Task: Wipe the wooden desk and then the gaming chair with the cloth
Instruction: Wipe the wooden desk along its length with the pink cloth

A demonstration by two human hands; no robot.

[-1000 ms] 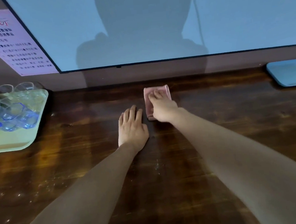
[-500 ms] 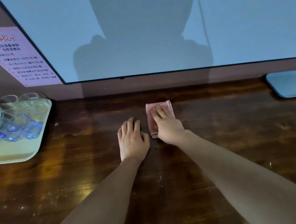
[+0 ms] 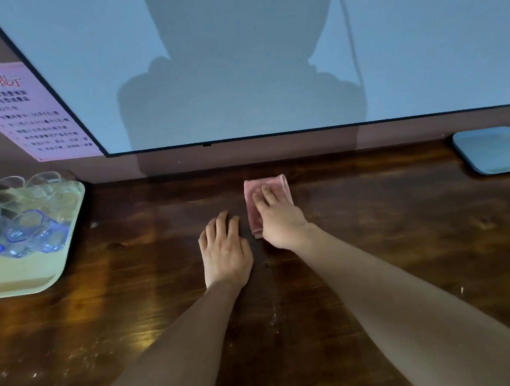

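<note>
A folded pink cloth [image 3: 255, 201] lies flat on the dark wooden desk [image 3: 385, 244], a little behind the desk's middle. My right hand [image 3: 279, 221] presses on the cloth with straight fingers and covers its right half. My left hand [image 3: 224, 251] rests flat on the bare wood just left of the cloth, palm down, fingers straight. The gaming chair is not in view.
A pale green tray [image 3: 28, 272] with clear and blue glasses [image 3: 32, 227] stands at the desk's left end. A blue tray [image 3: 493, 151] sits at the back right. A large lit screen [image 3: 269, 57] hangs right behind the desk, and a printed notice [image 3: 25, 111] hangs left of it.
The view has tilted up, so everything sits lower in the frame. My right hand and the cloth have slid slightly toward me. My left hand stays flat beside them.
</note>
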